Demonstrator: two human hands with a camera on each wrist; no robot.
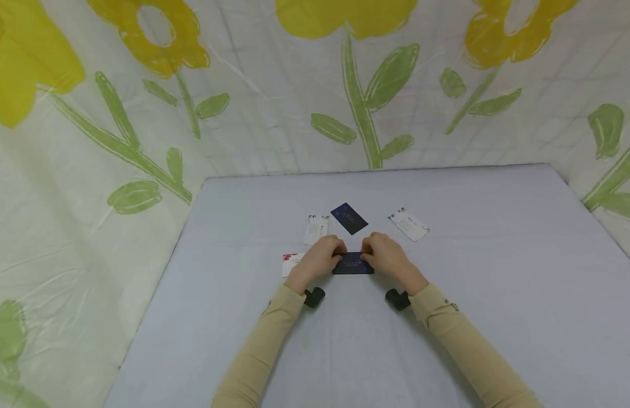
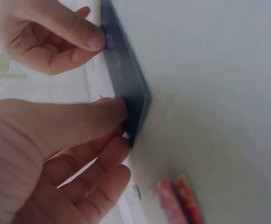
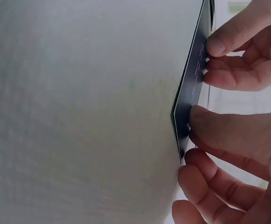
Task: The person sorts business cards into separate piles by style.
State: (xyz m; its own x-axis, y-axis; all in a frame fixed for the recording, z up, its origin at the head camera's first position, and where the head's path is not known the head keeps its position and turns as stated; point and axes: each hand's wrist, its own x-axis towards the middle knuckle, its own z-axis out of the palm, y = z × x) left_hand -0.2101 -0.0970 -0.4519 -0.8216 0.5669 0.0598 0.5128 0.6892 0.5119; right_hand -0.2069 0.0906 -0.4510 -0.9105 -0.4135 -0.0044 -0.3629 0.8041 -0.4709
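Note:
A dark blue card [image 1: 353, 264] with small print is held between both hands, just over the white table. My left hand [image 1: 320, 259] pinches its left end with thumb and fingers. At the opposite end my right hand [image 1: 388, 255] pinches it the same way. In the left wrist view the dark card [image 2: 126, 70] is seen at a slant, with the left thumb lying on its face. The right wrist view shows the card [image 3: 191, 86] nearly edge-on, its lower edge close to or touching the table; which of the two I cannot tell.
Beyond the hands lie another dark blue card [image 1: 349, 219], a white card with floral corners [image 1: 409, 224] and a similar white card [image 1: 316, 228]. A white card with red flowers [image 1: 292, 264] is partly hidden by the left hand. Black wrist devices [image 1: 397, 300] hang below the wrists.

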